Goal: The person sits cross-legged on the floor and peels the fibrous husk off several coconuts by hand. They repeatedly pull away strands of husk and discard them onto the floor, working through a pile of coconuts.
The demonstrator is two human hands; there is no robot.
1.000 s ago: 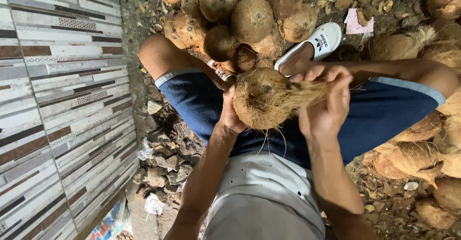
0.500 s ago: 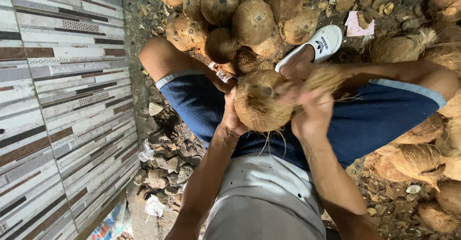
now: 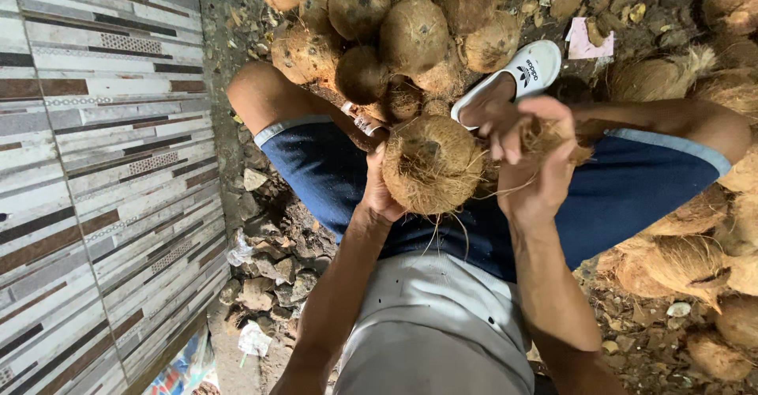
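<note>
A brown, fibrous coconut (image 3: 433,163) sits between my knees, over blue shorts. My left hand (image 3: 381,189) grips its left side from below. My right hand (image 3: 534,160) is just to the right of it, fingers closed on a tuft of coconut husk fibre (image 3: 553,136) that trails from the coconut. Loose strands hang down from the nut's underside.
A pile of husked coconuts (image 3: 395,28) lies ahead of my knees, beside a white slipper (image 3: 513,75) on a foot. Husk pieces (image 3: 679,257) are heaped at the right. A striped tiled wall (image 3: 87,166) runs along the left, with rubble (image 3: 264,272) at its base.
My right hand has pulled away to the right of the coconut with a strip of fibre. The coconut has turned slightly in my left hand.
</note>
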